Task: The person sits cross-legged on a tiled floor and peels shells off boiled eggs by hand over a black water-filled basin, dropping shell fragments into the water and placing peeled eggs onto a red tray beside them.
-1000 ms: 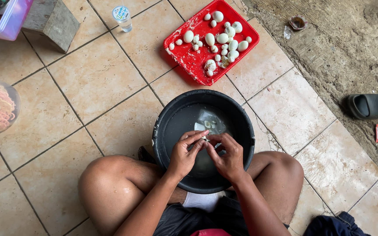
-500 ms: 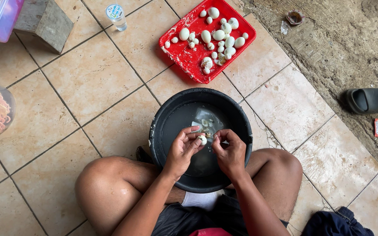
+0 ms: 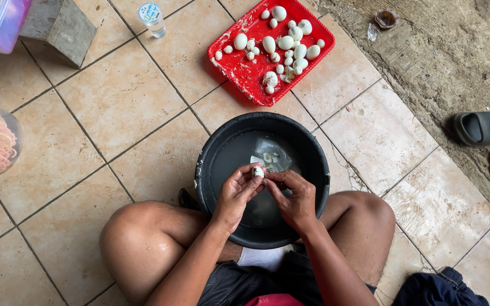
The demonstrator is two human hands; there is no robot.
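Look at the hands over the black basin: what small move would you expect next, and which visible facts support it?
Probably another small pinch-and-pull by the right hand at the small white egg, while the left hand steadies it. Both hands' fingertips meet on it above the black basin, and similar white eggs already lie in the red tray beyond.

Tiled floor (image 3: 114, 107) carries a black basin (image 3: 211, 170), red tray (image 3: 245, 76), and cup (image 3: 152, 18).
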